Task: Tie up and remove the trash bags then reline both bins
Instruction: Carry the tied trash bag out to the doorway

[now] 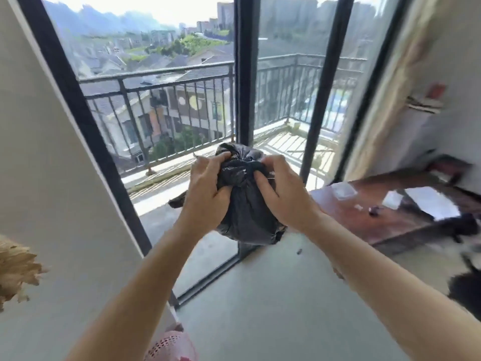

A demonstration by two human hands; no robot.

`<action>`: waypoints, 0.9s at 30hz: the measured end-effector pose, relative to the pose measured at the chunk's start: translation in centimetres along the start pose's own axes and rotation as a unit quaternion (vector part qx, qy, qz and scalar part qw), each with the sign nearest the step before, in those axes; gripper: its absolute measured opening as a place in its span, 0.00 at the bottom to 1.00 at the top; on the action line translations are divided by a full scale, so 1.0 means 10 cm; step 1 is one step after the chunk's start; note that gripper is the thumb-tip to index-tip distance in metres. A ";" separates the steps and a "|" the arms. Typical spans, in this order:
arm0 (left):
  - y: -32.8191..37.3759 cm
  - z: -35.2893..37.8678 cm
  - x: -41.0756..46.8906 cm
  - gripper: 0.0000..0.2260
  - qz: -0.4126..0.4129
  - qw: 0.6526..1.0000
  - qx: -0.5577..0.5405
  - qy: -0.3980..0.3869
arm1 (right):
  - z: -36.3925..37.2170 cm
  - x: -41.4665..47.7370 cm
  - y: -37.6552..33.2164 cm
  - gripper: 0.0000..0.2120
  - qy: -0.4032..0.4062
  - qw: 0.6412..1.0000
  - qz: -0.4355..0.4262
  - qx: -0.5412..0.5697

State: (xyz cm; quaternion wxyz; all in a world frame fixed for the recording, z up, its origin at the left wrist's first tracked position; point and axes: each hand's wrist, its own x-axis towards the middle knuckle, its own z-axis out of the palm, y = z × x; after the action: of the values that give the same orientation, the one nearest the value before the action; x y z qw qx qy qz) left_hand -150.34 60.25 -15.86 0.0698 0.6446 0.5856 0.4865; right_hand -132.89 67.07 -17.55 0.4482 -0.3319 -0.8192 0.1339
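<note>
We see a black trash bag (247,212) held up in the air in front of the tall window frame (243,74), well above the grey floor (273,295) and touching nothing but the two hands. It is full and rounded below, and its top is bunched into a twisted neck (243,173) between the hands.

The left hand (208,188) closes its grip on the bag's left side, with the fingers curled into the crumpled plastic beside the neck and the thumb pressed in lower down. A loose tail of plastic sticks out to the left, below this hand. The right hand (283,196) grips the bag from the other side, its fingertips dug into the plastic at the neck. Both grips are closed on the bag.

Through the glass we see the balcony railing (182,74), with rooftops and hills beyond. On the right stands a dark reddish tabletop (364,217) carrying a few pale scraps, too blurred to name, and a pale curtain (385,100) hangs above it. At the bottom edge a pink perforated container (171,345) is only partly in view. At the left edge a straw-coloured bundle (15,269) juts in against the wall.
</note>
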 end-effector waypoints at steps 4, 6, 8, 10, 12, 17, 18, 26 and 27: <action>0.88 1.10 0.17 0.26 0.066 0.988 -0.101 -0.097 | -1.32 -0.61 0.38 0.08 0.087 0.984 0.089 -0.129; 1.49 1.66 0.10 0.26 0.106 0.970 -0.151 -0.158 | -2.06 -1.07 0.47 0.09 0.139 0.965 0.128 -0.180; 2.15 2.19 -0.11 0.26 0.165 0.942 -0.186 -0.225 | -2.80 -1.63 0.49 0.09 0.185 0.942 0.168 -0.223; 2.83 2.68 -0.40 0.27 0.224 0.908 -0.208 -0.287 | -3.49 -2.24 0.46 0.10 0.226 0.914 0.206 -0.267; 3.50 3.15 -0.78 0.29 0.281 0.873 -0.228 -0.327 | -4.12 -2.87 0.41 0.09 0.263 0.882 0.235 -0.311; 5.15 4.18 -1.89 0.30 0.330 0.773 -0.305 -0.449 | -5.62 -4.47 0.18 0.10 0.320 0.802 0.303 -0.404; 5.46 4.38 -2.11 0.27 0.337 0.753 -0.320 -0.466 | -5.91 -4.76 0.12 0.10 0.323 0.787 0.319 -0.418; 7.48 5.70 -3.37 0.25 0.429 0.660 -0.346 -0.510 | -7.82 -6.43 -0.04 0.09 0.330 0.698 0.382 -0.507; 7.68 5.90 -3.46 0.25 0.434 0.652 -0.351 -0.513 | -8.02 -6.57 0.03 0.09 0.331 0.692 0.385 -0.513</action>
State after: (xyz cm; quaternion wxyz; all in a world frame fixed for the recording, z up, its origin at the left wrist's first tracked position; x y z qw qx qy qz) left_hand -50.23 36.71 -14.48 0.3615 0.8995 -0.1045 0.2221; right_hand -41.92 17.39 -15.02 0.3593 -0.8193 -0.3599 -0.2647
